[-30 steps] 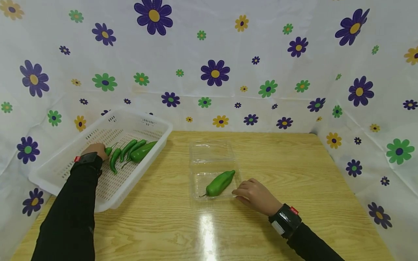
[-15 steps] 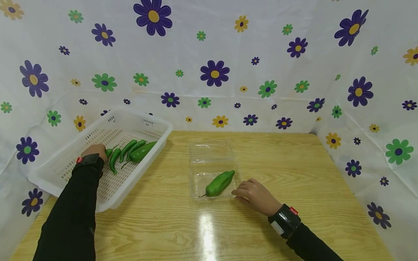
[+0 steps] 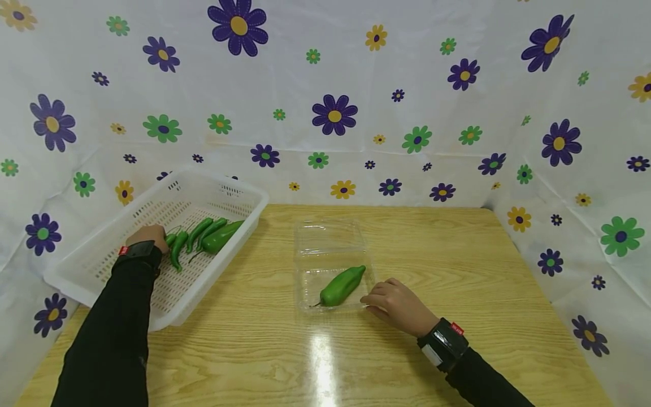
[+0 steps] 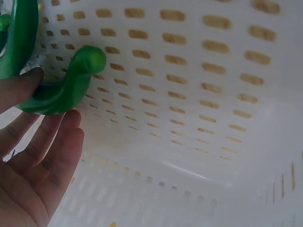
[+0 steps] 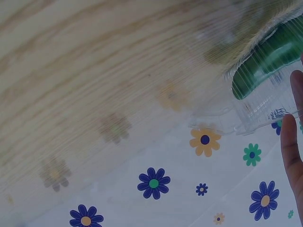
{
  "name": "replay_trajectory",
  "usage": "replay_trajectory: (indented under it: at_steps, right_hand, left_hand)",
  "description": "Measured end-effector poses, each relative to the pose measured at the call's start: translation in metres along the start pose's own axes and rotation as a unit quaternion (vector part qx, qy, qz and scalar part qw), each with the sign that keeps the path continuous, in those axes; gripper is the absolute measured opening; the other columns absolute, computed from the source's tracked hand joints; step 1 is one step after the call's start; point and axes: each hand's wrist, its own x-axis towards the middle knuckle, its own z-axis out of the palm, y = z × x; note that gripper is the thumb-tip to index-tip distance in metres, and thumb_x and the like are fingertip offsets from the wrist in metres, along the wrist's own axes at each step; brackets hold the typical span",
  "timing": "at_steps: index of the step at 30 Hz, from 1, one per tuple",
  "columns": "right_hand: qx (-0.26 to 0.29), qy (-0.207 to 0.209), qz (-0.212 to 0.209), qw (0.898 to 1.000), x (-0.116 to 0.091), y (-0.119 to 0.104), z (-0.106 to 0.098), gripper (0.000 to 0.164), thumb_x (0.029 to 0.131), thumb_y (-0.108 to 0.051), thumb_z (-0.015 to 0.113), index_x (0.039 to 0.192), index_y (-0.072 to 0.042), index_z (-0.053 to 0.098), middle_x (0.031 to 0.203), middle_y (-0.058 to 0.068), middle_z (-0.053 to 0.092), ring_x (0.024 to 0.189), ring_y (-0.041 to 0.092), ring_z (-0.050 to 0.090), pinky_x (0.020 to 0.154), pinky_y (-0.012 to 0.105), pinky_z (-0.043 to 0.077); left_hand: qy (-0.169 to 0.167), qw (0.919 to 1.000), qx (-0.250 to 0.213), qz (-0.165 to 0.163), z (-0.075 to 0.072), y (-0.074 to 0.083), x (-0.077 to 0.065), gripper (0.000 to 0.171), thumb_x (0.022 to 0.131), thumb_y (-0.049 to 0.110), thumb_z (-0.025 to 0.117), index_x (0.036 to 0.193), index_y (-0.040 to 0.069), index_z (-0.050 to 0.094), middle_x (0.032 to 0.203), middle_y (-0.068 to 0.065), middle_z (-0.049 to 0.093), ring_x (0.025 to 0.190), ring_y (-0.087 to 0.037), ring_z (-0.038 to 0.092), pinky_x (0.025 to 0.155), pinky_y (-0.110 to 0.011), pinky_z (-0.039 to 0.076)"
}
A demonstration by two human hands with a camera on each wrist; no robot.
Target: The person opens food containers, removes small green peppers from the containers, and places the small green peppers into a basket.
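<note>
My left hand reaches down into a white perforated plastic basket at the left. In the left wrist view its thumb and fingers pinch a curved green chili pepper, while another pepper lies beside it. Several green peppers rest in the basket, right of that hand. At the centre, a clear plastic clamshell container stands with its lid laid back. One large green pepper lies in it. My right hand pinches the container's near right edge; its fingertips are partly cut off in the right wrist view.
Everything stands on a light wooden table. A white cloth with printed flowers hangs behind and along both sides. The basket's raised wall lies between the left hand and the container.
My left hand has shifted slightly to the right within the basket, closer to the peppers. The right hand and the container stay as they were.
</note>
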Motion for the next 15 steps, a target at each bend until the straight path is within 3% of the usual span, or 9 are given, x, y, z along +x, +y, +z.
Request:
replay_trajectory:
  at_steps: [6, 11, 15]
  right_hand:
    - [-0.002, 0.002, -0.001, 1.0, -0.001, -0.001, 0.001, 0.021, 0.074, -0.014, 0.078, 0.094, -0.015, 0.073, 0.084, -0.005, 0.071, 0.08, 0.009, 0.065, 0.077, 0.028, 0.05]
    - [-0.003, 0.004, -0.003, 1.0, -0.001, -0.001, 0.003, 0.021, 0.074, -0.014, 0.078, 0.094, -0.015, 0.073, 0.084, -0.005, 0.07, 0.08, 0.009, 0.065, 0.077, 0.028, 0.05]
    - [-0.003, 0.005, -0.004, 1.0, -0.001, -0.002, 0.005, 0.021, 0.074, -0.014, 0.078, 0.094, -0.014, 0.073, 0.084, -0.005, 0.07, 0.08, 0.009, 0.065, 0.077, 0.028, 0.05]
  left_hand:
    - [0.002, 1.0, -0.002, 0.002, 0.002, 0.0, -0.001, 0.012, 0.078, 0.005, 0.056, 0.08, -0.006, 0.061, 0.068, -0.015, 0.057, 0.06, -0.025, 0.05, 0.051, -0.033, 0.037]
    - [0.012, 0.9998, -0.009, 0.009, 0.003, -0.008, 0.002, 0.012, 0.076, 0.007, 0.059, 0.078, -0.005, 0.06, 0.066, -0.012, 0.054, 0.06, -0.025, 0.048, 0.051, -0.033, 0.036]
    - [0.021, 0.9996, 0.003, 0.016, -0.003, -0.012, 0.004, 0.022, 0.076, 0.008, 0.061, 0.089, -0.01, 0.062, 0.073, -0.019, 0.059, 0.062, -0.027, 0.05, 0.051, -0.035, 0.039]
